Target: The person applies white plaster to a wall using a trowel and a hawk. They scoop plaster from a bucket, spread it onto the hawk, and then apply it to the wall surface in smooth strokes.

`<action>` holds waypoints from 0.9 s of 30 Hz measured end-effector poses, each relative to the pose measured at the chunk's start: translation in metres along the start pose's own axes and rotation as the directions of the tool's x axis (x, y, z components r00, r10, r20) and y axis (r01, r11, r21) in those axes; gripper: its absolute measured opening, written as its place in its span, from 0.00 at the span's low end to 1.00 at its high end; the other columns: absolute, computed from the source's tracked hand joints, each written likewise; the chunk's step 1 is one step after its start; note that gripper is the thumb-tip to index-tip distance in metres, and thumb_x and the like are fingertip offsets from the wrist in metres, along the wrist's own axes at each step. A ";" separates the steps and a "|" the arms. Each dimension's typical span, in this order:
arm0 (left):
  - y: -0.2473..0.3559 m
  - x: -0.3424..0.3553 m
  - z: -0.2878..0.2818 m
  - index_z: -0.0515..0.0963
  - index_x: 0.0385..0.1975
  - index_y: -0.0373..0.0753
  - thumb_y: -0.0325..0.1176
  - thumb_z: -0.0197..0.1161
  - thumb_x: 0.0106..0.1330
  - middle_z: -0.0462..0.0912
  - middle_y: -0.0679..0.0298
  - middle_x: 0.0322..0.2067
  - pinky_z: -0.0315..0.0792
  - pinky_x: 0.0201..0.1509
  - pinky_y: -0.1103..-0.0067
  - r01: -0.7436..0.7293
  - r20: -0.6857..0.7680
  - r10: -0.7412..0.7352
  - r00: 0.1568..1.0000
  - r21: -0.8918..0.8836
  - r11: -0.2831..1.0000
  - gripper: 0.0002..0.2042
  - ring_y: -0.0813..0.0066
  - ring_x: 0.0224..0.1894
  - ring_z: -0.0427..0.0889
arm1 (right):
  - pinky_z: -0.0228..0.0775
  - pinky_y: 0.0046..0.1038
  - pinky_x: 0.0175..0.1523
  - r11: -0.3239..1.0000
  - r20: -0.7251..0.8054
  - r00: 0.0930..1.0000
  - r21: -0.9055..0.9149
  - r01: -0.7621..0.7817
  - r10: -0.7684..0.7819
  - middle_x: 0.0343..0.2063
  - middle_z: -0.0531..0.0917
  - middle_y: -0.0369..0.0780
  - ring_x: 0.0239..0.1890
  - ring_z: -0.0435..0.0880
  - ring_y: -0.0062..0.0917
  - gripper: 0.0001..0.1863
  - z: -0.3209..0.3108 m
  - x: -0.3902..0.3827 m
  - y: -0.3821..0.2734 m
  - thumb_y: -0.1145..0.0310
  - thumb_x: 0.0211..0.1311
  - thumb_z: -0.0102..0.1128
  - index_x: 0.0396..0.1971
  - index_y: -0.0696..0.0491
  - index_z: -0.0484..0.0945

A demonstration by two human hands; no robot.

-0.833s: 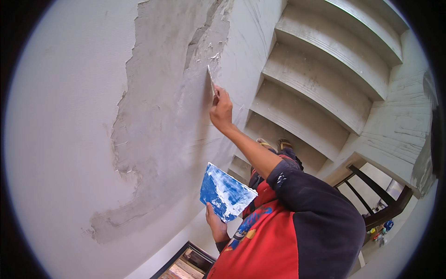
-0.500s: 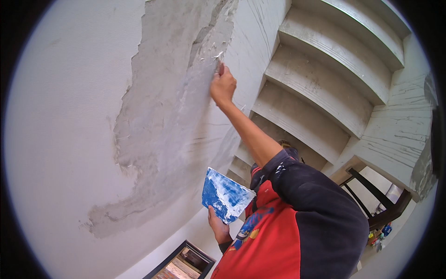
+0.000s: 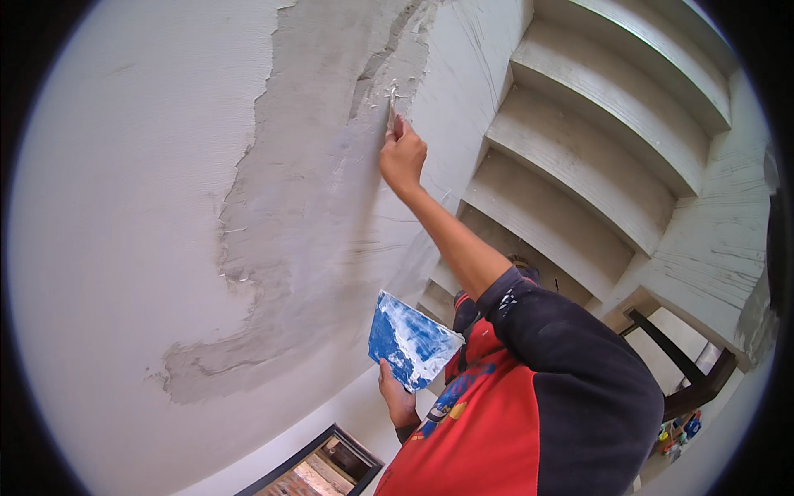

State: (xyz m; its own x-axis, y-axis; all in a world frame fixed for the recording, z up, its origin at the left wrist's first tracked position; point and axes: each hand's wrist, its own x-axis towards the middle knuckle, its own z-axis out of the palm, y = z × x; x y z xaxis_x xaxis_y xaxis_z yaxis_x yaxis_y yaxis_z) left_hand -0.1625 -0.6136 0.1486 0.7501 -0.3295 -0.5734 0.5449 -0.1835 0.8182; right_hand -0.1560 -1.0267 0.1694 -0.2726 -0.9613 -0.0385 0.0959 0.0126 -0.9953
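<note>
My right hand [image 3: 404, 157] grips a putty knife [image 3: 391, 107], seen nearly edge-on, its blade against the wall. White filler sits at the blade's tip, by the upper right part of a rough grey patch [image 3: 289, 157] of bare plaster. Lower down, my left hand [image 3: 399, 398] holds a flat blue board [image 3: 389, 331] by its near edge, the thumb on top. A thick band of white putty [image 3: 416, 347] lies across this board. Most of the left fingers are hidden beneath it.
White painted wall [image 3: 141, 182] surrounds the patch, its paint edge ragged. Concrete stairs [image 3: 571, 124] run along the right. A dark-framed opening [image 3: 331, 459] is at the bottom, and a dark wooden frame [image 3: 703, 384] with small colourful items [image 3: 682, 430] beyond stands at lower right.
The putty knife has moved slightly up the wall and now looks more upright. My left hand still holds the board, and the whole view has shifted a little.
</note>
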 end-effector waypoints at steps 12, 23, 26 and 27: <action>-0.007 0.005 -0.007 0.61 0.57 0.29 0.43 0.43 0.71 0.70 0.53 0.54 0.68 0.57 0.66 0.025 0.034 -0.022 0.999 -0.098 0.995 0.23 0.59 0.54 0.73 | 0.71 0.31 0.40 0.971 0.048 0.976 0.126 0.205 -0.213 0.35 0.79 0.50 0.36 0.79 0.40 0.21 -0.026 -0.027 0.024 0.85 0.50 0.47 0.47 0.58 0.73; -0.010 0.004 -0.003 0.62 0.56 0.31 0.44 0.44 0.71 0.71 0.55 0.54 0.67 0.57 0.64 0.101 0.013 -0.100 0.995 -0.109 0.989 0.23 0.59 0.54 0.72 | 0.70 0.37 0.47 0.845 0.108 0.840 -0.001 0.534 -0.531 0.41 0.78 0.47 0.44 0.75 0.44 0.22 -0.001 -0.058 0.047 0.86 0.46 0.50 0.45 0.57 0.73; -0.004 0.005 -0.003 0.62 0.56 0.32 0.44 0.44 0.71 0.71 0.55 0.54 0.67 0.57 0.65 0.087 0.071 -0.079 0.994 -0.111 0.990 0.23 0.59 0.54 0.72 | 0.71 0.33 0.46 0.875 0.126 0.868 0.133 0.465 -0.480 0.38 0.79 0.47 0.40 0.79 0.41 0.19 -0.022 -0.066 0.042 0.85 0.50 0.51 0.44 0.58 0.74; -0.004 0.009 -0.005 0.62 0.56 0.32 0.44 0.44 0.71 0.71 0.55 0.54 0.67 0.57 0.65 0.071 0.087 -0.062 0.994 -0.107 0.992 0.22 0.59 0.54 0.72 | 0.72 0.33 0.45 0.907 0.100 0.906 0.138 0.397 -0.412 0.37 0.79 0.47 0.39 0.79 0.40 0.18 -0.028 -0.063 0.042 0.85 0.51 0.51 0.44 0.58 0.74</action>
State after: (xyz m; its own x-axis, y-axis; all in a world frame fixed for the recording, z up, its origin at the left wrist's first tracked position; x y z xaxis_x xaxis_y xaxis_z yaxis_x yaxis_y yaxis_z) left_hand -0.1560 -0.6115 0.1395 0.6797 -0.3969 -0.6169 0.6335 -0.1064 0.7664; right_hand -0.1617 -0.9583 0.1271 -0.1908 -0.9035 0.3837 0.1105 -0.4082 -0.9062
